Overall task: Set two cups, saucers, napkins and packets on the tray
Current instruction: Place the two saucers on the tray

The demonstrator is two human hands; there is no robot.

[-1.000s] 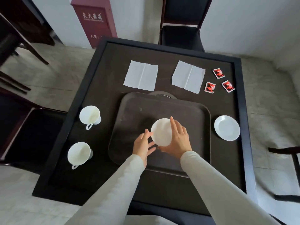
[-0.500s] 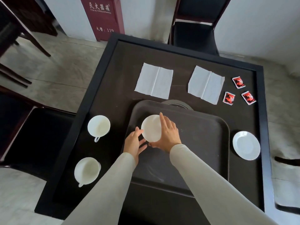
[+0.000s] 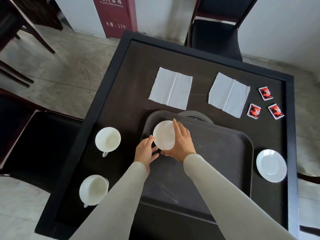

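A white saucer [image 3: 163, 135] sits in the far left corner of the dark tray [image 3: 221, 153]. My right hand [image 3: 181, 143] holds its right edge, and my left hand [image 3: 145, 152] touches its near left edge with the fingertips. A second saucer [image 3: 271, 165] lies on the table right of the tray. Two white cups [image 3: 107, 139] [image 3: 93, 189] stand left of the tray. Behind the tray lie two white napkins [image 3: 170, 88] [image 3: 228, 94] and three red packets [image 3: 253, 110] [image 3: 265, 93] [image 3: 275, 111].
The black table [image 3: 121, 84] has a raised rim. A round dark disc [image 3: 195, 116] shows from under the tray's far edge. Dark chairs stand behind [image 3: 216, 32] and to the left [image 3: 34, 144]. A red cabinet [image 3: 114, 13] stands against the wall.
Both hands slid the saucer from the tray's middle toward its far left corner. The view has shifted, so the table now sits further right in the frame.
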